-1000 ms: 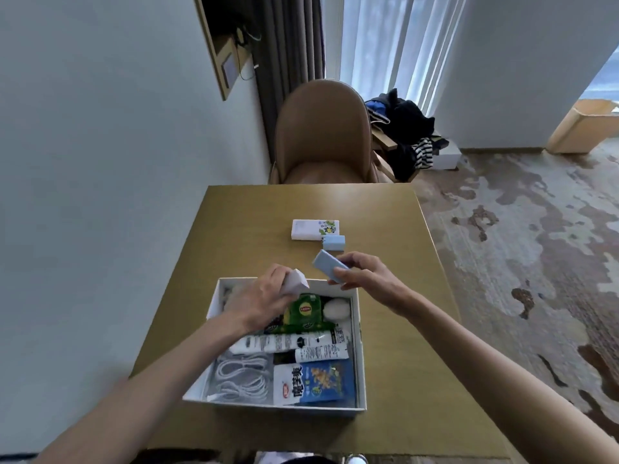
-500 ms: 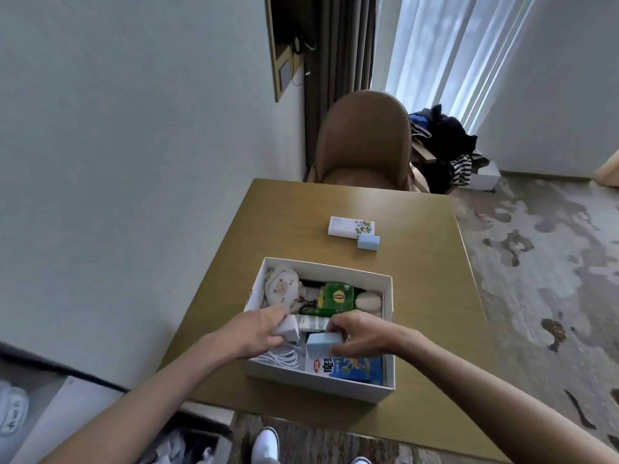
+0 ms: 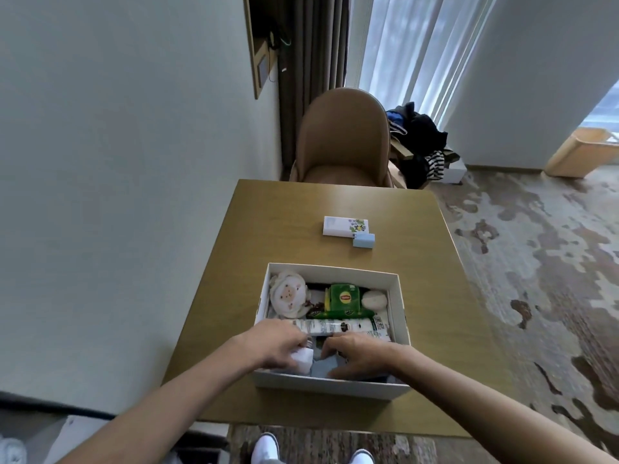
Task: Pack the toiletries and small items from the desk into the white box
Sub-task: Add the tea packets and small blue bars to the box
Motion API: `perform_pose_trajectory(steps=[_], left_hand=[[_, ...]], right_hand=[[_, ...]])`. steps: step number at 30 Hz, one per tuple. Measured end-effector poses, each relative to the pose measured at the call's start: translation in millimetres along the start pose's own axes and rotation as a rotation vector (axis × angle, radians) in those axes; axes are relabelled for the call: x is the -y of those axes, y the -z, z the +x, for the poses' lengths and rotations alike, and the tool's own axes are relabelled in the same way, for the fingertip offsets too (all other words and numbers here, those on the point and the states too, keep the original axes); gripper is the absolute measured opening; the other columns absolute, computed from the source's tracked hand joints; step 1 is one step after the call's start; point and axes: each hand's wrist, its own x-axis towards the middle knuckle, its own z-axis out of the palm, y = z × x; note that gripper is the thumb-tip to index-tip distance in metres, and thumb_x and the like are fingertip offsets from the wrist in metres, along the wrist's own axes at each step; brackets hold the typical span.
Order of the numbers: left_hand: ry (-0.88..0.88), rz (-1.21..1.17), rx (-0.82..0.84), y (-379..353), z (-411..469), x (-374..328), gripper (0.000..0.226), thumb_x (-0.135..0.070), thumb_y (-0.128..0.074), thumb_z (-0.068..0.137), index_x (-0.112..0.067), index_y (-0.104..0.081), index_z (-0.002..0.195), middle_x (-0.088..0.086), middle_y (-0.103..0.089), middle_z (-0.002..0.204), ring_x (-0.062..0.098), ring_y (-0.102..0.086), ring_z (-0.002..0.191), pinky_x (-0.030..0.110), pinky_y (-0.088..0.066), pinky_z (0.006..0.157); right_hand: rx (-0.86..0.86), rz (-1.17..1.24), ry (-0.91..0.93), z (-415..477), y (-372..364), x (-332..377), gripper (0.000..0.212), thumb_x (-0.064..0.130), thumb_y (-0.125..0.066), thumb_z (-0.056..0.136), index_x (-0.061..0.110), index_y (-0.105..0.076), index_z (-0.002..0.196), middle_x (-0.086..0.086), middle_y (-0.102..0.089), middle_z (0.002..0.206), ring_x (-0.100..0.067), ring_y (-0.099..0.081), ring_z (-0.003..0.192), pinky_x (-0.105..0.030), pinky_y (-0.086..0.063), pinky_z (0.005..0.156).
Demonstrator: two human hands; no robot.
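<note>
**Both hands down in the near end of the box**

From my feed, the white box [image 3: 398,296] sits open on the near half of the wooden desk [image 3: 288,226], a shallow cardboard tray already crowded.

In its near end my left hand [image 3: 273,344] has its fingers curled round a small white block [image 3: 302,358], which it grips against the near left corner. Just beside it my right hand [image 3: 356,358] lies palm-down, fingers spread and pressing on a pale blue packet [image 3: 323,366]; I cannot tell whether it grips the packet or merely rests on it.

Past my knuckles a long white tube [image 3: 345,326] lies crosswise. Beyond that are a green Lipton tea pack [image 3: 345,298], a round white item [image 3: 374,299] to its right, and a round cloth with a cartoon face [image 3: 288,294] in the far left corner.

Farther out on the desk, well apart from the box, lie a white printed carton [image 3: 345,226] and a small blue box [image 3: 364,241] touching its near right corner. A tan chair [image 3: 343,135] stands at the far edge.
</note>
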Motion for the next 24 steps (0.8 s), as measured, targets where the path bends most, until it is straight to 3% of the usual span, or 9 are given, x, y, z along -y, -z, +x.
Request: perform_pose_trajectory(steps=[3,6,9,12,14,18,21,24], left_hand=[[0.024,-0.095,0.0,5,0,5,0.038,-0.051,-0.053,0.089,-0.021,-0.06,0.11,0.001,-0.065,0.108,0.021,-0.059,0.096,0.035,-0.047,0.075],[0.056,-0.21,-0.033,12,0,11,0.036,-0.053,-0.051,0.091,-0.024,-0.061,0.109,-0.002,-0.066,0.107,0.017,-0.059,0.096,0.035,-0.049,0.077],[0.076,-0.314,-0.048,18,1,14,0.034,-0.051,-0.049,0.093,-0.027,-0.061,0.113,-0.007,-0.065,0.11,0.011,-0.057,0.094,0.031,-0.05,0.079],[0.082,-0.357,-0.078,23,4,14,0.03,-0.049,-0.048,0.094,-0.029,-0.062,0.112,-0.008,-0.065,0.109,0.009,-0.058,0.094,0.03,-0.05,0.079],[0.095,-0.376,-0.156,27,7,12,0.026,-0.045,-0.049,0.094,-0.03,-0.064,0.108,-0.008,-0.067,0.106,0.007,-0.059,0.09,0.026,-0.051,0.075],[0.158,-0.494,-0.47,46,24,5,0.016,-0.032,-0.054,0.091,-0.025,-0.069,0.096,-0.005,-0.069,0.091,0.005,-0.063,0.077,0.03,-0.056,0.069],[0.224,-0.552,-0.559,67,48,1,0.014,-0.026,-0.055,0.092,-0.023,-0.068,0.097,-0.003,-0.071,0.09,0.008,-0.065,0.076,0.027,-0.056,0.062],[0.295,-0.576,-0.604,84,79,3,0.016,-0.023,-0.052,0.094,-0.02,-0.067,0.1,0.0,-0.07,0.097,0.011,-0.063,0.082,0.02,-0.049,0.06]], right_hand=[[0.035,0.177,-0.037,3,6,3,0.029,0.043,-0.057,0.094,0.023,-0.061,0.114,0.001,-0.062,0.11,-0.014,-0.059,0.093,-0.026,-0.049,0.073],[-0.075,0.221,-0.091,3,12,-2,0.019,0.039,-0.056,0.095,0.023,-0.063,0.104,0.003,-0.064,0.1,-0.014,-0.062,0.088,-0.032,-0.055,0.076],[-0.174,0.289,-0.113,2,19,-13,0.008,0.033,-0.057,0.095,0.029,-0.062,0.101,0.012,-0.062,0.093,-0.003,-0.061,0.084,-0.021,-0.049,0.067],[-0.261,0.367,-0.112,-1,30,-23,0.014,0.03,-0.057,0.096,0.025,-0.064,0.106,0.012,-0.064,0.094,-0.001,-0.062,0.085,-0.017,-0.048,0.067],[-0.355,0.433,-0.121,-3,39,-32,0.014,0.027,-0.058,0.096,0.024,-0.066,0.108,0.01,-0.067,0.097,-0.002,-0.064,0.088,-0.019,-0.052,0.074],[-0.544,0.58,-0.135,-4,63,-55,0.013,0.015,-0.059,0.095,0.022,-0.066,0.104,0.008,-0.068,0.099,-0.006,-0.065,0.092,-0.024,-0.058,0.079],[-0.694,0.566,-0.172,5,87,-72,0.015,0.011,-0.061,0.094,0.016,-0.068,0.105,0.005,-0.069,0.098,-0.008,-0.065,0.09,-0.018,-0.054,0.079],[-0.751,0.52,-0.267,21,112,-90,0.018,0.013,-0.058,0.092,0.013,-0.071,0.105,-0.003,-0.072,0.103,-0.015,-0.065,0.091,-0.026,-0.052,0.082]])
